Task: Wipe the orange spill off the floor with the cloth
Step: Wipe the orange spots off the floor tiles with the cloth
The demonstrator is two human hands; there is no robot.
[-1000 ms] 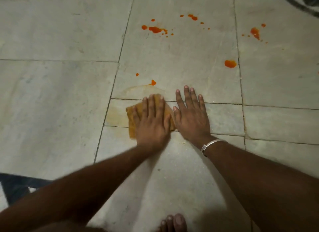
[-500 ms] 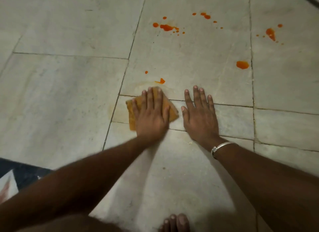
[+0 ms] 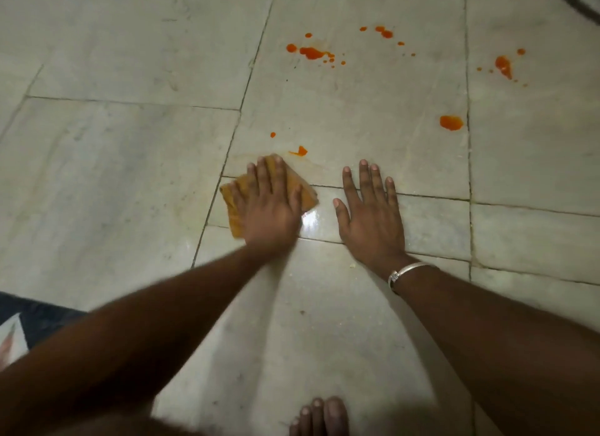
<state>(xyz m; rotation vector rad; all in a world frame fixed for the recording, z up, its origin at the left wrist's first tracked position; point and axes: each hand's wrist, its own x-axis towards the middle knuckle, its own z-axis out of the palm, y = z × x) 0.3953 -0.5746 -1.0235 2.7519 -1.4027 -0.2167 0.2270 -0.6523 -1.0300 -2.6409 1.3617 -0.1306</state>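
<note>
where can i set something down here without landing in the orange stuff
Bare: the big tiles left of the cloth and left hand; the floor between the forearms, down to the toes; the narrow tile right of the right hand. Crowded: beyond both hands, orange drops, splatter and a blob.

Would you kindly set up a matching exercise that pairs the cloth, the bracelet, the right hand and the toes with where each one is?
Column one:
1. cloth
2. bracelet
3. right hand
4. toes

Column two:
A. flat on the bare floor, fingers spread
B. pressed under the left hand
C. worn just behind the right hand
D. at the bottom edge of the view

Pairs: 1-B, 2-C, 3-A, 4-D
</note>
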